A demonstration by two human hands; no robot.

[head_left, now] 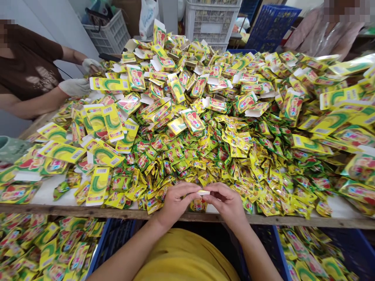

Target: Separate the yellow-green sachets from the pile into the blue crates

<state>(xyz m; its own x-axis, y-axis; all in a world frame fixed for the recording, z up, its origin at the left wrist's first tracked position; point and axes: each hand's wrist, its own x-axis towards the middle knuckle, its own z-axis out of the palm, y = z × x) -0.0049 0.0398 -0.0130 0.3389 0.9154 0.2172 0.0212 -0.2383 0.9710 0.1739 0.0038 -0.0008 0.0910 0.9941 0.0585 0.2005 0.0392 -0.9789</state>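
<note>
At the table's near edge, my left hand (179, 201) and my right hand (228, 201) meet, fingers pinched on opposite ends of one small yellow carton (204, 192). Its pale edge faces me; most of it is hidden by my fingers. Just beyond them spreads a heap of small yellow and green sachets (181, 156) with red fruit pictures. Behind the sachets rises a pile of printed yellow cartons (175, 88), many with white end flaps standing open.
Blue crates (101, 242) of filled-looking cartons stand below the table edge (123, 212), left and right of me. A co-worker's gloved hand (74, 87) works at the left; another person (319, 35) is at the back right. White crates (211, 23) are stacked behind.
</note>
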